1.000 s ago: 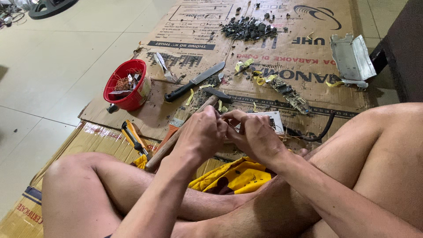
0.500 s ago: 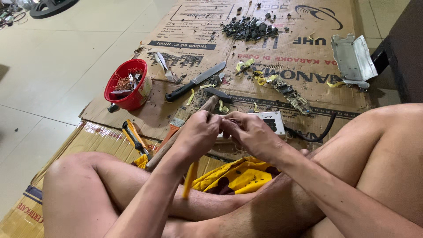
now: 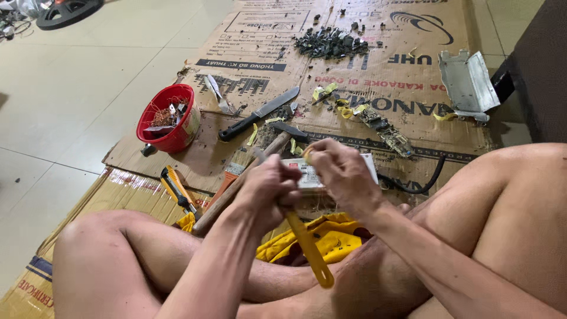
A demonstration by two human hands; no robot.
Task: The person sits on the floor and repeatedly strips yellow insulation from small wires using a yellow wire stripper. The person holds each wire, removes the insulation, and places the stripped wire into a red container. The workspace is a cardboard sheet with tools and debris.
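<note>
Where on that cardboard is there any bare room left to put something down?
Bare cardboard lies between the red bowl and the black scrap pile, above the knife. It is crowded around the left hand and right hand: hammer, circuit board, yellow scraps.

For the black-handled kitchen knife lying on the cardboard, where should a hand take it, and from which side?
Take the black-handled kitchen knife by its black handle, the end nearest the red plastic bowl. It lies flat on the brown cardboard sheet, blade pointing up and right towards the dark scrap pile. Coming from the lower left, the bowl side, probably keeps fingers off the edge.
</note>
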